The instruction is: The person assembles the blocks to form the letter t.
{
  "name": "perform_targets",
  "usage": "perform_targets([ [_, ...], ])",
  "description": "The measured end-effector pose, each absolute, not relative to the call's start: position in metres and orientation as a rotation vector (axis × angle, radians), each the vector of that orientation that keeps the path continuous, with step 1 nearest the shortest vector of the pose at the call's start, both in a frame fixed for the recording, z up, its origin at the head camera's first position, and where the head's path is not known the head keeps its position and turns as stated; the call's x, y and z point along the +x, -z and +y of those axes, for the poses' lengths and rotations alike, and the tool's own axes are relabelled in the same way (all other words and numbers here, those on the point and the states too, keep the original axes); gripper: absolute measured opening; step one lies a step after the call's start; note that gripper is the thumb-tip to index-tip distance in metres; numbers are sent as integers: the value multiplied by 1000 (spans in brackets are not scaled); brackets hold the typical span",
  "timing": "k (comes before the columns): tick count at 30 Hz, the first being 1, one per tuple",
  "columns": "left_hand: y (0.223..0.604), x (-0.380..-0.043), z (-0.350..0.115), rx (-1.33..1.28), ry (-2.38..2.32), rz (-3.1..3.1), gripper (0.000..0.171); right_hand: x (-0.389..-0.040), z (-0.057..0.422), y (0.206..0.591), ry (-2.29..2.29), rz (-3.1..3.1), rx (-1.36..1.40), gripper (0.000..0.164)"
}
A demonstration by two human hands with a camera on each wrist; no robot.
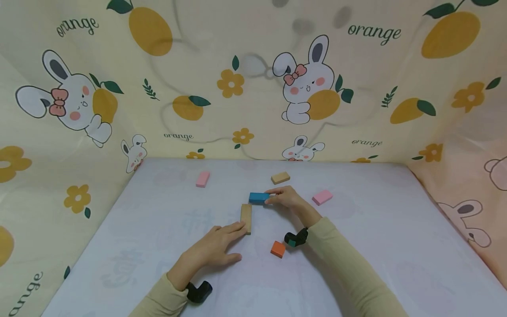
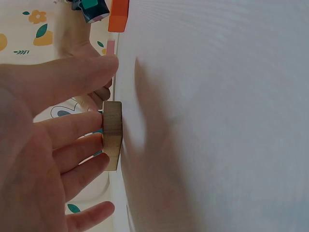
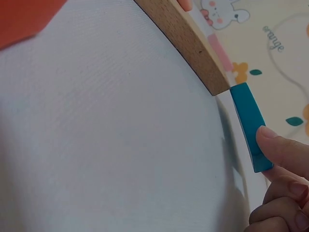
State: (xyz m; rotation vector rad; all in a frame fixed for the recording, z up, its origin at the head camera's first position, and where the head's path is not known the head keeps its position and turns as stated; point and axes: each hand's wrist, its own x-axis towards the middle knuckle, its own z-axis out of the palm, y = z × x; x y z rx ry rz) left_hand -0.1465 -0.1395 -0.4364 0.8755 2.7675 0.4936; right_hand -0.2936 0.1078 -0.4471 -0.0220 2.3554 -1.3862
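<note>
My right hand pinches the right end of a blue block between thumb and fingers. The blue block lies crosswise at the far end of a long natural-wood block; in the right wrist view the blue block has one corner right at that wooden block's end. My left hand has its fingers stretched out, fingertips on the near end of the wooden block, thumb held apart. In the left wrist view those fingertips meet the wooden block, which partly hides the blue one.
An orange block lies near my right wrist. Farther back are a pink block on the left, a short wooden block and another pink block on the right. A patterned cloth wall rises behind the white tabletop.
</note>
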Motion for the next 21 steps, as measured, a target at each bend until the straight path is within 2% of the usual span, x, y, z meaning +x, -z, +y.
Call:
perform_targets([
  [21,434,-145,-139,886,-492,2773,69,-293,105,449,1355,2326,-42,46],
])
